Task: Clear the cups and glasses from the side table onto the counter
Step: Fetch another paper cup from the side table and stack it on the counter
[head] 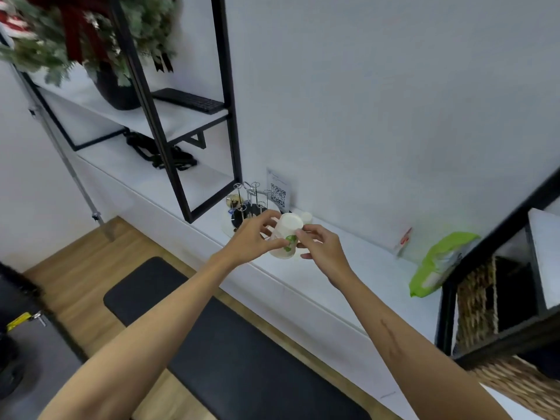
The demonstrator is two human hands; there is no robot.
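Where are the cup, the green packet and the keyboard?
cup (285,234): head view, on its white side wall between both hands.
green packet (436,262): head view, on its green top face.
keyboard (189,100): head view, on its dark keys.

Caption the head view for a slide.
Both hands hold an upturned white paper cup above the white counter.
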